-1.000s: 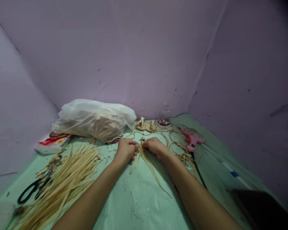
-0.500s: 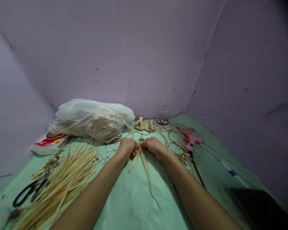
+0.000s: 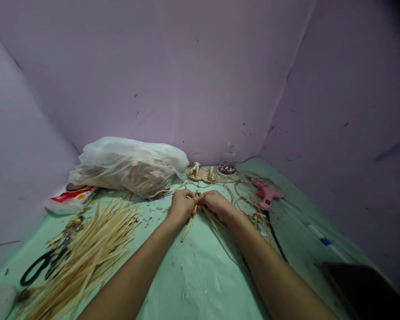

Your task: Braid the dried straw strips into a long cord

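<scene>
My left hand (image 3: pixel 183 206) and my right hand (image 3: pixel 215 204) meet over the middle of the table, both closed in a pinch on dried fibre strips (image 3: pixel 188 229). One short strip hangs below the left fingers; a longer strip (image 3: pixel 216 229) runs from the right fingers down toward my right forearm. A small knotted end shows just beyond the fingertips. Behind the hands lies a small woven sandal (image 3: pixel 202 174). Twisted fibre cord (image 3: pixel 236 198) winds from there to the right of my right hand.
A pile of loose strips (image 3: pixel 90 249) and black scissors (image 3: pixel 38 266) lie on the left. Behind stand a stuffed plastic bag (image 3: pixel 130 166), a red-and-white packet (image 3: pixel 70 201) and a jar of beads (image 3: pixel 227 169). A pink glue gun (image 3: pixel 269 194) and a dark flat object (image 3: pixel 360 289) are on the right.
My hands have drawn closer together, fingertips now touching. The long strip that hung down the middle has swung away to the right, under my right hand.
</scene>
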`<state>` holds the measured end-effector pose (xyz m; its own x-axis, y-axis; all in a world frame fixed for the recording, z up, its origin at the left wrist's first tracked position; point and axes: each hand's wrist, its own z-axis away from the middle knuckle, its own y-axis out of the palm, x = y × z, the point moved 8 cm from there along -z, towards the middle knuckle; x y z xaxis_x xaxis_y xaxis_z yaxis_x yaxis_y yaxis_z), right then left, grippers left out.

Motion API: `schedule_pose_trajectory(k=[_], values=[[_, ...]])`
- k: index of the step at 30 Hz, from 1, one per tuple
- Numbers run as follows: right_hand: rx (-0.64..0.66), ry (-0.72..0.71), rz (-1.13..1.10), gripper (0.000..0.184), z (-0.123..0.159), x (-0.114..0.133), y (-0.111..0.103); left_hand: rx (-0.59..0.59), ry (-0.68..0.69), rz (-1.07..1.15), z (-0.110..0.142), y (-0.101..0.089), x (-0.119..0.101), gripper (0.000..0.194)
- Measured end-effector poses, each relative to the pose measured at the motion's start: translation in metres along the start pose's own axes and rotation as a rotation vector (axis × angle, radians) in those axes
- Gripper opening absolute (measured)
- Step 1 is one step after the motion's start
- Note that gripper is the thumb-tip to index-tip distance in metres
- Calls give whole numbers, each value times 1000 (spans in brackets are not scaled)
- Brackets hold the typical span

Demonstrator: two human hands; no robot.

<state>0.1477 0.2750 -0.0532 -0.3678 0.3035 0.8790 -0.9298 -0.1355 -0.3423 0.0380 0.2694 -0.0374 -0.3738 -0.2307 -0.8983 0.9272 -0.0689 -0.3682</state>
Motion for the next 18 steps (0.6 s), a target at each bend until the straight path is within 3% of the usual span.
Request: schedule_pose_trajectory(k=[6, 11, 18], values=[[17, 20, -42, 12, 1, -1, 2, 147, -105, 41, -2, -2, 3, 9], [20, 37, -49, 12, 3, -2, 3, 174, -109, -164, 1, -12, 1, 2], [27, 43, -70, 12, 5, 1, 3, 200, -96, -316, 8, -12, -5, 22]])
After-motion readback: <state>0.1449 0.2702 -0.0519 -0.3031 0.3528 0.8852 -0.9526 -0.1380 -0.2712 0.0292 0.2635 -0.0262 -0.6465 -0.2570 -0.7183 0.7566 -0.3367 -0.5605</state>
